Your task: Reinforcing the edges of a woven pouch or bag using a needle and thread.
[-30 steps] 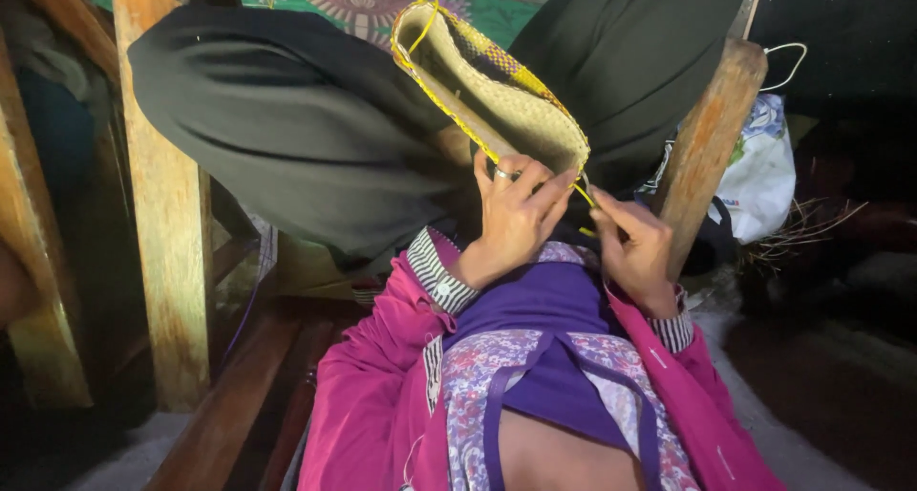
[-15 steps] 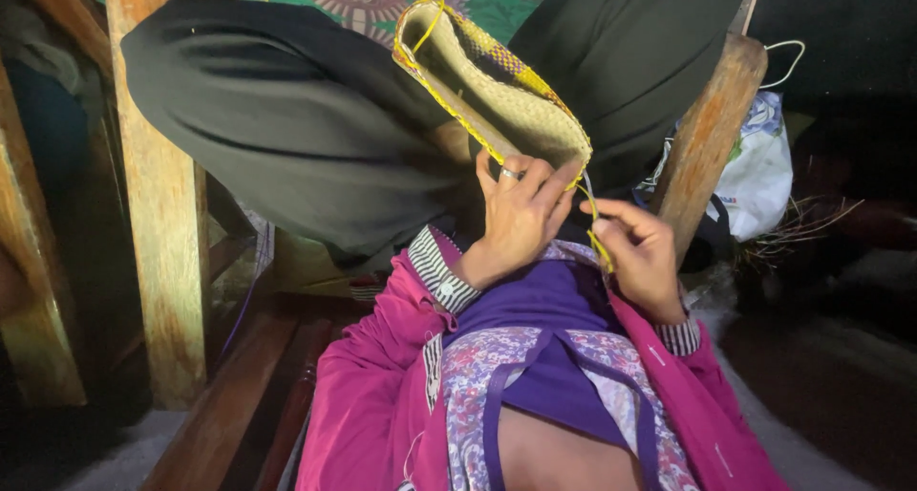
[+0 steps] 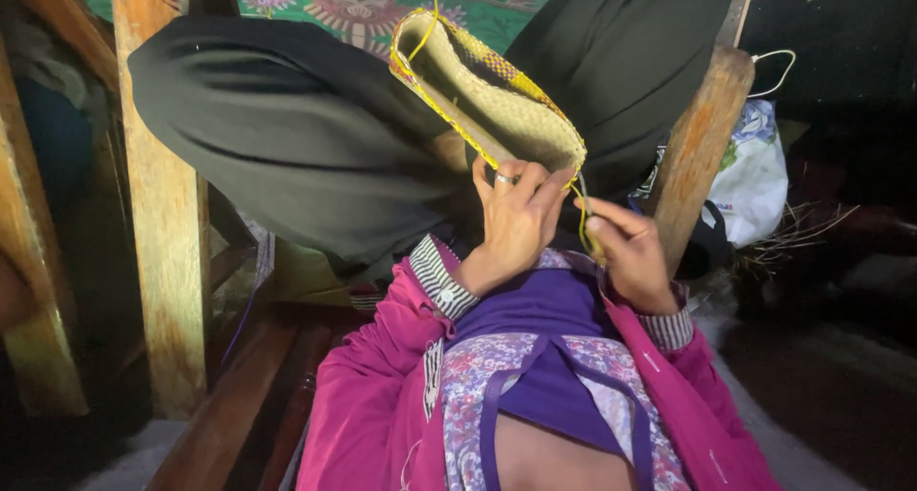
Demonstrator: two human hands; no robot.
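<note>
Dim wooden posts (image 3: pixel 167 214) | tan woven pouch (image 3: pixel 497 99), yellow-edged, gripped by left hand (image 3: pixel 516 219) | right hand (image 3: pixel 626 252) pinches yellow strand (image 3: pixel 581 219)

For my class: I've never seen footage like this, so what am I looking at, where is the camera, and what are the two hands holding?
The camera sits on a person's head and looks down at their own lap, so the two bare hands belong to the wearer. The left hand, with a ring on one finger, grips the lower end of a woven straw piece edged in yellow. The right hand pinches a yellow strand hanging from that edge. The piece rests between knees in black cloth. Pink sleeves frame the view. A wooden post stands at the left, and a plastic bag hangs at the right.
</note>
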